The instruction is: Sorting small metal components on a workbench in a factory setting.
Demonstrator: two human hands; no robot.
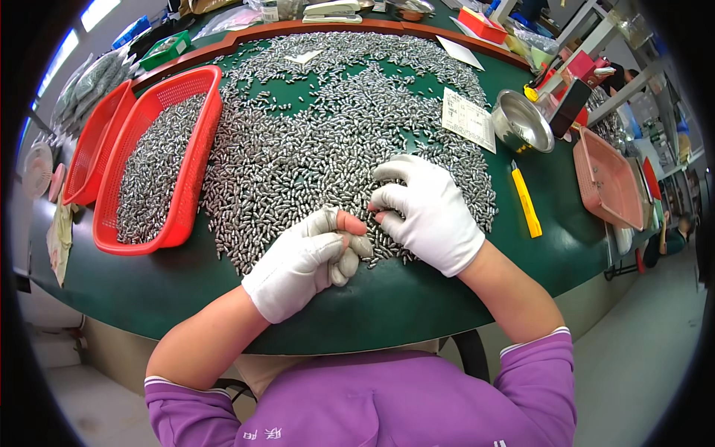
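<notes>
A wide spread of small, shiny, silver bullet-shaped metal pieces covers the middle of the green table. My left hand, in a white glove with a bare fingertip showing, is at the near edge of the spread. Its fingers are curled in and its thumb lies near the index finger; whatever they hold is hidden. Just to its right, my right hand is over the pieces, also white-gloved with bare tips. Its thumb and index tip come close together, and the other fingers bend over the pieces. I cannot make out anything between them.
To the left, a red plastic basket holds more metal pieces, beside another red basket. At right are a printed paper slip, a steel bowl, a yellow utility knife and a pink basket. A brown wooden rail borders the far side.
</notes>
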